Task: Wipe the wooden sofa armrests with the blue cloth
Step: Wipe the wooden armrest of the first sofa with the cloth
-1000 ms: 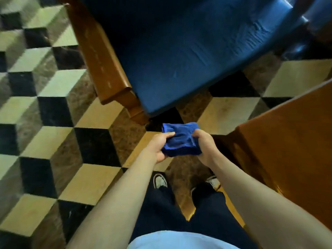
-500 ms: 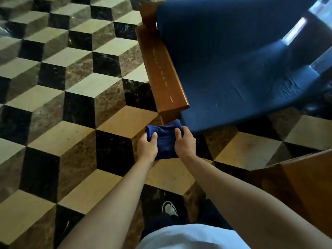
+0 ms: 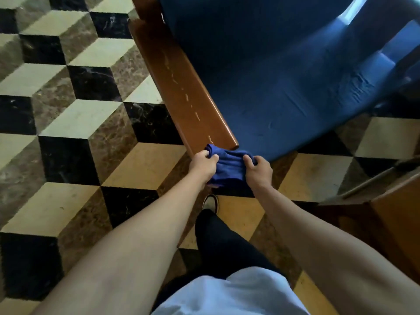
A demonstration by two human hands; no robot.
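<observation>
Both hands, left [image 3: 203,164] and right [image 3: 259,168], keep a closed grip on the bunched cloth [image 3: 228,165], held in the air at the near end of the sofa's wooden armrest [image 3: 181,92], its far edge overlapping that end in view. The step in hand looks like readying the cloth before wiping. Pale streaks run along the armrest top; the next move calls for laying the cloth flat on the near end and pushing toward the far end.
</observation>
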